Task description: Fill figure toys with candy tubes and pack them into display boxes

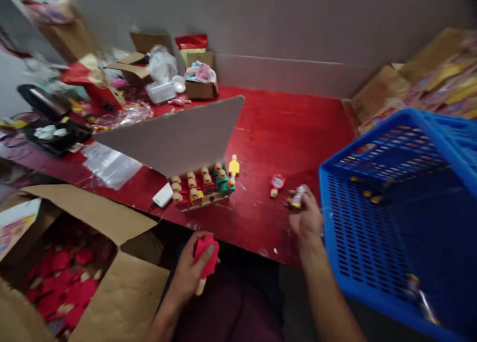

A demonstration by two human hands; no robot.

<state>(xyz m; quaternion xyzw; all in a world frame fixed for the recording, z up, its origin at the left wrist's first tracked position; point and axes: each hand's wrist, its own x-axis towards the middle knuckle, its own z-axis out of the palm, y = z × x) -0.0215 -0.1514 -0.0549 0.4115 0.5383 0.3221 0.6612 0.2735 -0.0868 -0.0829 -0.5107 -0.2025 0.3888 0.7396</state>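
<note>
In the head view my left hand (192,267) is closed around a flat pink-red piece (206,255) with a beige stub pointing down, held just off the table's front edge. My right hand (307,215) grips a small tube (298,197) with a pale label, over the table beside the blue basket. Between the hands lies a small red piece with a clear window and a beige knob (277,184). An open display box (186,208) holds several red, yellow and green pieces with beige knobs. A yellow piece (234,165) lies at its right end.
At right stands a blue plastic basket (337,222) with a few tubes inside. A cardboard box (122,282) of red pieces is at lower left. Clear bags (112,165), a white block (163,195) and a kettle (42,102) sit on the red table (294,128).
</note>
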